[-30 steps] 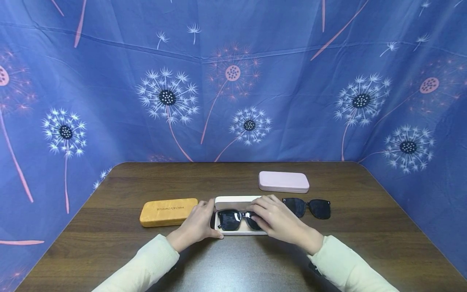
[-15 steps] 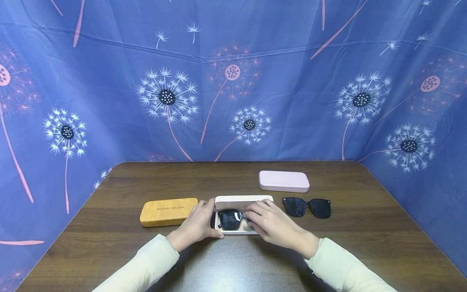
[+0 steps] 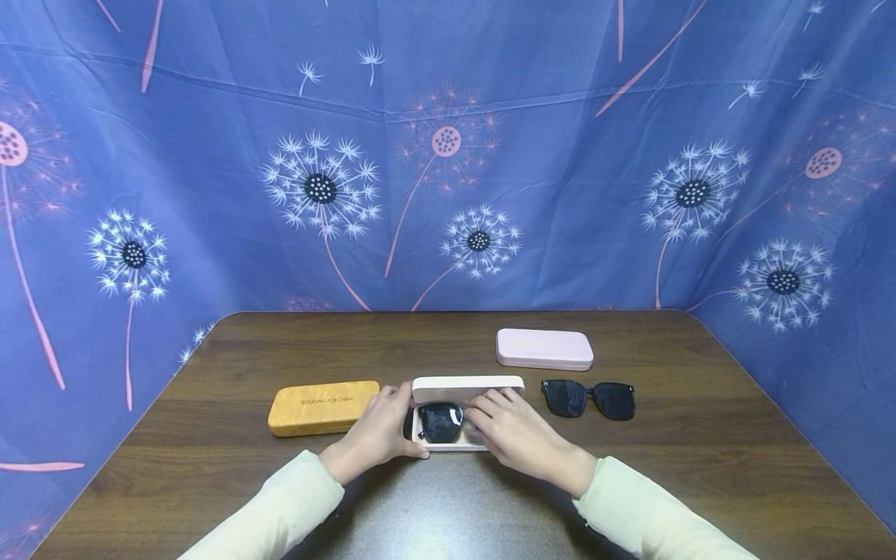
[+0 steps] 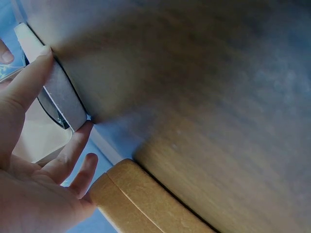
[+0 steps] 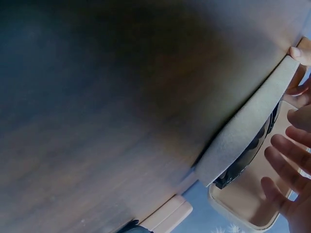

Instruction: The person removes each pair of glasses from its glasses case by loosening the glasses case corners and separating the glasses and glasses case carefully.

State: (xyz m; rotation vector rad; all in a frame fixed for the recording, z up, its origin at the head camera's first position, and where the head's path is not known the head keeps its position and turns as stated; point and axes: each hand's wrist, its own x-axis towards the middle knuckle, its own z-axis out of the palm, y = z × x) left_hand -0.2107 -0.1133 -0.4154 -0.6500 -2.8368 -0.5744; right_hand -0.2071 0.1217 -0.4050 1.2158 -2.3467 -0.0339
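Sunglasses [image 3: 441, 422], head view: lay lenses forward inside the white case [image 3: 458, 382], their long axis running side to side along it; the right lens was hidden under fingers.
White case, head view: sat between the two hands with its lid raised at the far side, its long axis across the person's front.
Left hand [image 3: 381, 424], head view: held the case's left end, thumb at the near corner, fingers behind.
Right hand [image 3: 514, 428], head view: reached over the case's right half, fingertips by the bridge, so it was the nearer hand to the sunglasses.
Neighbours, head view: an orange case [image 3: 322, 408] lay shut just left of the left hand; a second pair [image 3: 565, 397] lay to the right, with a shut pink case [image 3: 546, 348] farther back, all on the wooden table [image 3: 182, 451].
Left grip, left wrist view: one digit pressed the pale front wall [image 4: 63, 92], another met its corner, and a third stood bent and free near the orange case.
Right fingers, right wrist view: spread and loosely bent before the lid's lining [image 5: 243, 201], nothing visible between them; at this skewed angle, contact with the sunglasses could not be told.
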